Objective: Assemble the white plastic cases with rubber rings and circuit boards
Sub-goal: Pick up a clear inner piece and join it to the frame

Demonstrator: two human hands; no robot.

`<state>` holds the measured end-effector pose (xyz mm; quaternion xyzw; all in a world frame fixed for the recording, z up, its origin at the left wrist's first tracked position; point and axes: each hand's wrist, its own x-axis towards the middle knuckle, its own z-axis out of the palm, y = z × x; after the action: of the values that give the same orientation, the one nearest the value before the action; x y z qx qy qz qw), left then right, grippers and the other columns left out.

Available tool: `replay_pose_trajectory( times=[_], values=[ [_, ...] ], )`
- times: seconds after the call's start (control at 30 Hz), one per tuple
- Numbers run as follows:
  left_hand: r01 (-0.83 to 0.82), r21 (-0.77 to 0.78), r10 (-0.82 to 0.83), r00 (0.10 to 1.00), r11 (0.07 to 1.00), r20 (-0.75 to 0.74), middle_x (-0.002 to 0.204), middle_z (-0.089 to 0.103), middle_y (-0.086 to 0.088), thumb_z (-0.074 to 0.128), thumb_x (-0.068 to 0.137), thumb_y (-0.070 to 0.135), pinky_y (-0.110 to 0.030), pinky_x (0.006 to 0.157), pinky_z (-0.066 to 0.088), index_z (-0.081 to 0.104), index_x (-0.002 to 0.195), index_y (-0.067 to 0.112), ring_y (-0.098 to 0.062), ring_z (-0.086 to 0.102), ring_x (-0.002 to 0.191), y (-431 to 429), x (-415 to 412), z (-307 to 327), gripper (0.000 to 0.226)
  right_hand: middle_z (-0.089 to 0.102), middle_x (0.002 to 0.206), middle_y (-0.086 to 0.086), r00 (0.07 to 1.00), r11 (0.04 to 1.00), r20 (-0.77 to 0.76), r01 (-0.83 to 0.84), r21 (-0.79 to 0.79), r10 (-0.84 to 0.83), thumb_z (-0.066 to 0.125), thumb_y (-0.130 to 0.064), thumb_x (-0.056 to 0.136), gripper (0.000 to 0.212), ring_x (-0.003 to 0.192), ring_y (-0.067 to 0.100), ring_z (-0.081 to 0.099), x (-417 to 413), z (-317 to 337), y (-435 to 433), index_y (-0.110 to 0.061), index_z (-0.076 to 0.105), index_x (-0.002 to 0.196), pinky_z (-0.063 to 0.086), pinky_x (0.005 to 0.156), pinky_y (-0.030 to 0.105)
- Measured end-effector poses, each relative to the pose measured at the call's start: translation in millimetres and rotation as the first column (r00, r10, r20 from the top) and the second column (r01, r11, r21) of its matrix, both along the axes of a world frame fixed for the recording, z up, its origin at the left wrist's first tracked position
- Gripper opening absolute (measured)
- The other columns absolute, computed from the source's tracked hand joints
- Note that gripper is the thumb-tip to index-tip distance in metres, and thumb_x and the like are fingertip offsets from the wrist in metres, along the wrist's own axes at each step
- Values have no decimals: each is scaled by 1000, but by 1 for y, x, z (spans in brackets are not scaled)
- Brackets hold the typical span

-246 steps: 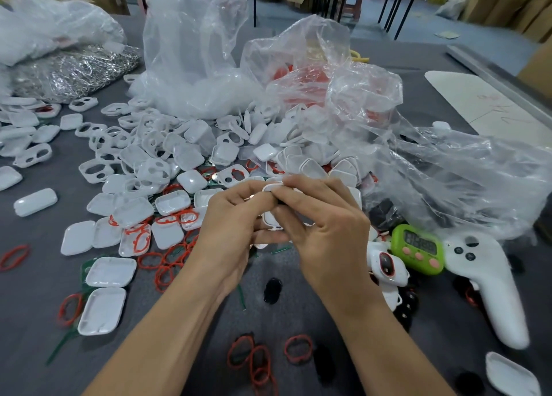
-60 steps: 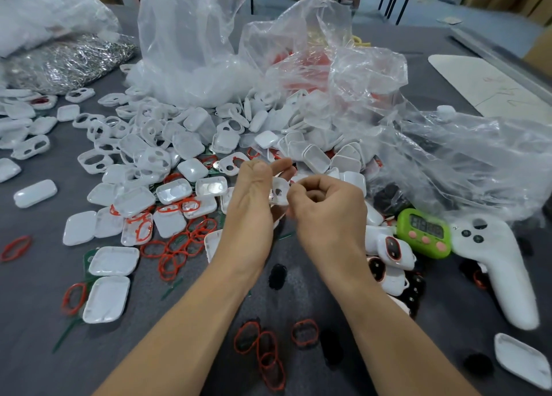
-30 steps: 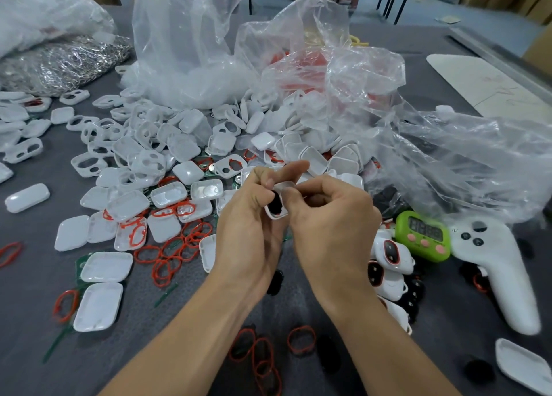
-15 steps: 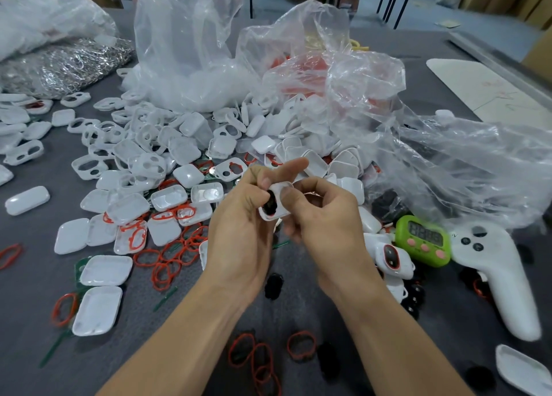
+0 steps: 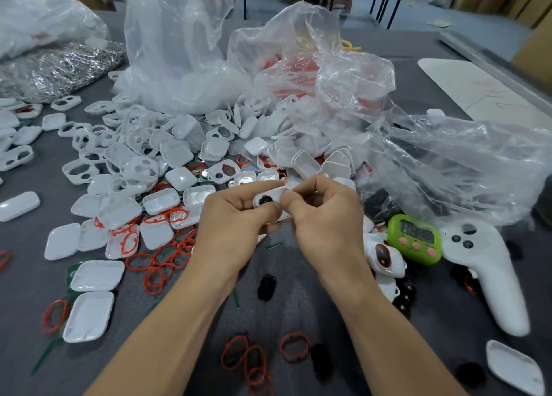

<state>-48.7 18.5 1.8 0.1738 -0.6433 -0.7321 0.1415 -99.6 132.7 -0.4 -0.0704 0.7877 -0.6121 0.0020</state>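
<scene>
Above the grey table both hands hold one small white case with a dark round opening on its face. My left hand grips its left end, thumb by the opening. My right hand pinches its right end with curled fingers. A heap of loose white case halves spreads across the table behind. Red rubber rings lie to the left and near the front edge. Several assembled white cases lie just right of my right hand.
Crumpled clear plastic bags rise behind and to the right. A green timer and a white controller lie at the right. A bag of metal clips sits at far left. Black rubber pads dot the cloth.
The case has been turned between my fingers so its face with the dark opening shows. Both hands stay together at the table's middle, shifting only slightly.
</scene>
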Motion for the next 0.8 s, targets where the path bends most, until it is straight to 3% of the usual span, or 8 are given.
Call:
replay_pose_trajectory(
  times=[0.2,0.37,0.47,0.57,0.63,0.7,0.8],
  values=[
    [-43,0,43,998,999,48,75,77,-4,66,83,-13,-23,60,58,83,79,27,-14,72,67,-1,0,0,44,66,58,-9,998,994,-41,-47,101,52,73,-21,85,19,51,4,57,4,-1,-2,-23,65,67,41,50,16],
    [-47,-111,53,997,993,53,65,72,4,66,86,-11,-19,54,55,81,76,37,-8,69,58,1,-1,-3,51,66,57,-4,996,986,-15,-88,145,91,69,-17,83,18,53,15,63,0,2,1,-22,64,67,51,54,30],
    [-43,-165,54,997,985,63,65,72,3,70,88,-4,-29,59,59,80,80,42,-11,69,58,1,-1,-5,48,66,58,0,994,982,-24,-100,160,105,68,-15,83,17,57,23,65,-2,4,4,-20,64,67,57,60,41],
    [-44,-197,54,997,979,49,72,76,-5,72,88,1,-39,67,64,80,89,39,-19,73,63,1,0,-6,39,64,55,1,994,985,-5,-105,139,107,68,-14,83,18,55,23,62,-3,5,6,-20,63,67,57,61,43],
    [-25,-127,29,999,992,35,76,75,-11,70,87,-1,-37,66,64,81,94,34,-24,74,66,1,1,-3,38,63,52,0,994,989,28,-107,98,105,69,-13,82,18,51,18,59,-4,6,7,-21,64,67,52,56,37],
    [32,9,-32,999,999,13,83,77,-6,64,80,-1,-28,63,61,83,98,26,-24,76,75,-1,1,1,38,62,50,-1,993,994,65,-103,39,101,69,-11,84,18,44,14,57,-5,8,9,-20,65,69,44,50,28],
    [123,105,-122,992,987,-11,98,80,-10,56,66,7,-25,72,61,83,97,20,-27,77,89,-5,2,6,44,60,49,3,986,990,118,-105,-92,116,69,-4,86,23,39,16,54,-8,11,12,-17,65,68,39,42,21]
  ],
)
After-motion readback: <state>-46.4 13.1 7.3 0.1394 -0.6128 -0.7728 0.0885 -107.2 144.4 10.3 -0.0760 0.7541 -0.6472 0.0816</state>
